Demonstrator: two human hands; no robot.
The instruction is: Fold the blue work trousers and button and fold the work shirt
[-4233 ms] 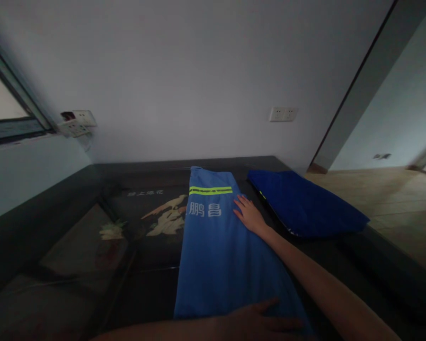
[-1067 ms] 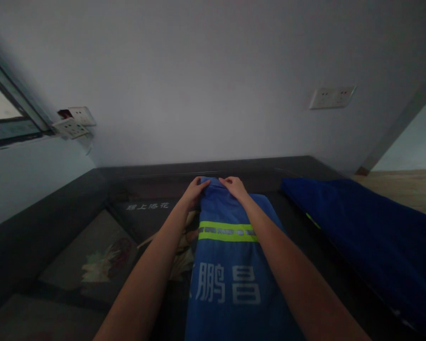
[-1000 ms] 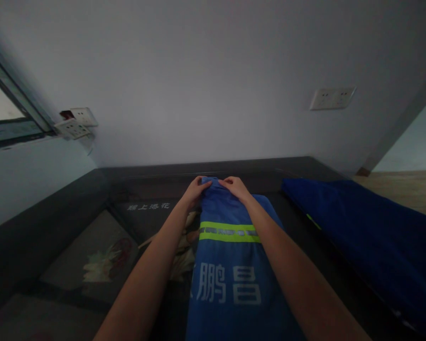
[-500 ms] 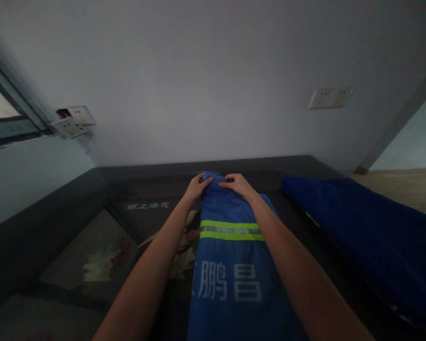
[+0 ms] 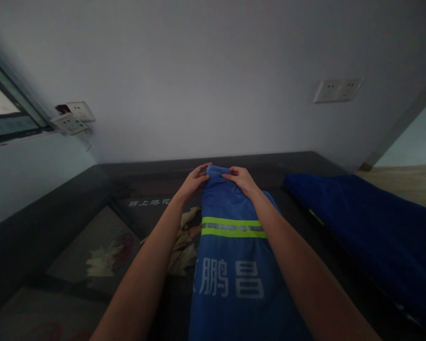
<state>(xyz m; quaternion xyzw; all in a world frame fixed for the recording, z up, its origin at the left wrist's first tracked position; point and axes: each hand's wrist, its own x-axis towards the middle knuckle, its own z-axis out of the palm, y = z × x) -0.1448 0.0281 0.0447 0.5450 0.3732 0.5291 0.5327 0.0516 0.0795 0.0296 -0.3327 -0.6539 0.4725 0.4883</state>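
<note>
Both hands, left hand (image 5: 193,181) and right hand (image 5: 240,178), fingers pinching the blue garment (image 5: 230,265) far end near the desk (image 5: 74,208) back edge; best to lift both corners evenly so the fold lands square.

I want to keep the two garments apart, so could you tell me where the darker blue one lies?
In the head view the dark blue garment lies on the right of the dark table, apart from the lighter blue garment that both hands grip.
</note>
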